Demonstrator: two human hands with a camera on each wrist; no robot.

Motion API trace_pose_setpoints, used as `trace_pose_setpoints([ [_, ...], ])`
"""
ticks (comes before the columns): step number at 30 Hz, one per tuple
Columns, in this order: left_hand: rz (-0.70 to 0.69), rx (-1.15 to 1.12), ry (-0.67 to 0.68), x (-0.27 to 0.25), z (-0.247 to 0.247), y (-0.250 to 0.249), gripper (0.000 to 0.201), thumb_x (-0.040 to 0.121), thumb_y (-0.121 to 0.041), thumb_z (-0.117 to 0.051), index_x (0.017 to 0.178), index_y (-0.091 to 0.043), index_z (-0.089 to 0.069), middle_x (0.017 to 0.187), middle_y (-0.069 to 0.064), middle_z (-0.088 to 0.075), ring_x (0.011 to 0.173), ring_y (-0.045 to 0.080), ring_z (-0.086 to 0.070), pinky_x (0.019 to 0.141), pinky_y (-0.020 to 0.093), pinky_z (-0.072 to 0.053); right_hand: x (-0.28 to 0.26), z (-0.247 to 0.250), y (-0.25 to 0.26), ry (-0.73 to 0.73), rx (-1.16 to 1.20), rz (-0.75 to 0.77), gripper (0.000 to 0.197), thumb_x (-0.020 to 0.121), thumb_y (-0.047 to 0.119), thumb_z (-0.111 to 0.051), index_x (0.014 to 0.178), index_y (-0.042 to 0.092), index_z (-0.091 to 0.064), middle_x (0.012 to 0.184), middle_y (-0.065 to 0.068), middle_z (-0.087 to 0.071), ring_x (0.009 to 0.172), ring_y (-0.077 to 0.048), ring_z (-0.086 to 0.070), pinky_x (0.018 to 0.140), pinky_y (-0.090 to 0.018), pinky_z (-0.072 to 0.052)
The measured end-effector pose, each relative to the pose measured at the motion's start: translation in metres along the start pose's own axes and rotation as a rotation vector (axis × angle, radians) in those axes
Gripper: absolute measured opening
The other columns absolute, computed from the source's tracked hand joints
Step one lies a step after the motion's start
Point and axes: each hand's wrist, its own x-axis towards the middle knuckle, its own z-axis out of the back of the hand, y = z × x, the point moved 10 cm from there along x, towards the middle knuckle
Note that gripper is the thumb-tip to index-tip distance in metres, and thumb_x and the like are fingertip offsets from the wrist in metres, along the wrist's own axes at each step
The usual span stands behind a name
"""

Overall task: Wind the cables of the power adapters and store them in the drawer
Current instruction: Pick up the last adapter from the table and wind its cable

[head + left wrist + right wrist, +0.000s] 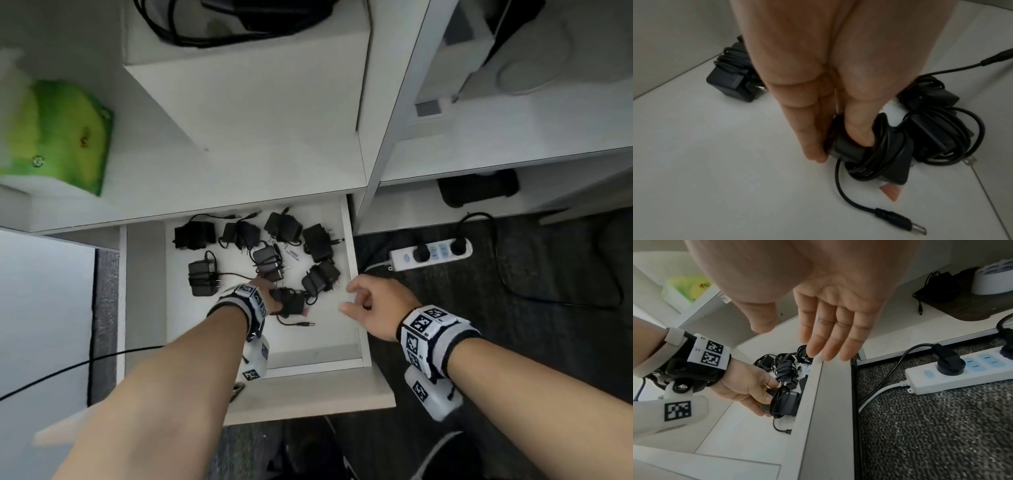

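The white drawer (358,318) stands pulled out with several black wound power adapters (317,241) lying in it. My left hand (265,294) reaches into the drawer and grips one wound black adapter (291,301) (869,155) (785,402) low over the drawer floor, thumb on top and fingers on its side. Its loose cable end with the barrel plug (898,220) trails on the floor. My right hand (370,301) (830,331) hovers over the drawer's right wall with relaxed fingers, holding nothing.
A white power strip (431,255) (962,374) with black plugs lies on the dark carpet right of the drawer. A green bag (61,137) sits on the shelf at left. More black cables (219,24) rest on the top shelf. A black cable (68,370) crosses bottom left.
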Motion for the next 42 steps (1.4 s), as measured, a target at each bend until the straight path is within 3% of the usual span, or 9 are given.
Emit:
trace_pose_setpoints([
  [6,0.098,0.159,-0.064,0.014,0.001,0.011,0.043,0.073,-0.043,-0.071,0.092,-0.007,-0.057,0.081,0.005,-0.058,0.071,0.022,-0.056,0.063,0.027,-0.045,0.003,0.003,0.001,-0.035,-0.029,0.044,0.036,0.082,0.055,-0.063,0.110,0.033,-0.058,0.092,0.013,-0.063,0.089,-0.009,-0.062,0.084,-0.032,-0.053],
  [10,0.088,0.209,-0.134,-0.005,0.014,0.005,0.044,0.081,-0.035,-0.071,0.108,-0.004,-0.054,0.094,0.008,-0.058,0.087,0.027,-0.059,0.071,0.030,-0.046,-0.007,0.009,0.013,-0.085,-0.090,0.099,0.039,0.083,0.054,-0.061,0.115,0.031,-0.057,0.103,0.012,-0.059,0.097,-0.010,-0.058,0.086,-0.032,-0.052],
  [18,-0.064,0.226,-0.349,-0.089,0.074,-0.041,0.050,0.091,-0.047,-0.050,0.130,-0.015,-0.048,0.129,0.009,-0.056,0.115,0.030,-0.055,0.092,0.039,-0.048,-0.053,0.032,0.069,-0.127,-0.198,0.237,0.040,0.087,0.047,-0.058,0.119,0.023,-0.058,0.117,0.002,-0.058,0.109,-0.018,-0.054,0.090,-0.032,-0.046],
  [24,-0.387,-0.118,-0.631,-0.198,0.092,-0.060,0.028,0.091,-0.039,-0.055,0.114,-0.023,-0.061,0.102,-0.005,-0.070,0.096,0.020,-0.064,0.081,0.033,-0.050,-0.110,-0.006,0.097,0.074,-0.405,0.350,0.060,0.082,0.062,-0.055,0.127,0.022,-0.053,0.124,0.001,-0.055,0.117,-0.021,-0.049,0.096,-0.036,-0.043],
  [28,-0.455,-0.137,-0.530,-0.224,0.043,-0.045,0.035,0.084,-0.051,-0.061,0.110,-0.027,-0.063,0.096,-0.011,-0.067,0.080,0.011,-0.060,0.077,0.032,-0.051,-0.128,-0.043,0.095,0.160,-0.619,0.406,0.045,0.087,0.052,-0.056,0.118,0.019,-0.057,0.113,-0.004,-0.059,0.108,-0.027,-0.054,0.089,-0.038,-0.046],
  [33,-0.373,0.021,-0.377,-0.216,-0.021,0.003,0.054,0.072,-0.062,-0.068,0.114,-0.028,-0.062,0.108,-0.009,-0.062,0.096,0.012,-0.058,0.085,0.030,-0.047,-0.128,-0.049,0.094,0.095,-0.749,0.401,0.026,0.078,0.041,-0.070,0.090,0.018,-0.068,0.088,-0.003,-0.063,0.085,-0.028,-0.060,0.070,-0.038,-0.046],
  [35,-0.396,0.036,-0.468,-0.218,-0.020,0.010,0.053,0.074,-0.066,-0.062,0.105,-0.024,-0.067,0.104,-0.005,-0.064,0.096,0.018,-0.059,0.084,0.034,-0.047,-0.124,-0.045,0.093,0.007,-0.781,0.416,0.025,0.065,0.040,-0.080,0.074,0.020,-0.068,0.075,0.001,-0.060,0.072,-0.025,-0.059,0.060,-0.036,-0.045],
  [38,-0.454,0.107,-0.677,-0.223,-0.006,0.007,0.061,0.073,-0.075,-0.044,0.083,-0.020,-0.068,0.085,-0.002,-0.065,0.077,0.022,-0.061,0.069,0.034,-0.049,-0.117,-0.030,0.101,-0.142,-0.717,0.443,0.023,0.065,0.036,-0.081,0.070,0.020,-0.066,0.076,0.000,-0.056,0.071,-0.025,-0.055,0.061,-0.035,-0.043],
  [42,-0.370,0.037,-0.923,-0.232,0.036,0.012,0.051,0.077,-0.067,-0.056,0.073,-0.017,-0.057,0.072,-0.001,-0.056,0.062,0.019,-0.051,0.055,0.030,-0.045,-0.096,0.003,0.114,-0.311,-0.639,0.413,0.020,0.071,0.033,-0.079,0.070,0.017,-0.067,0.079,-0.002,-0.051,0.074,-0.025,-0.050,0.066,-0.037,-0.041],
])
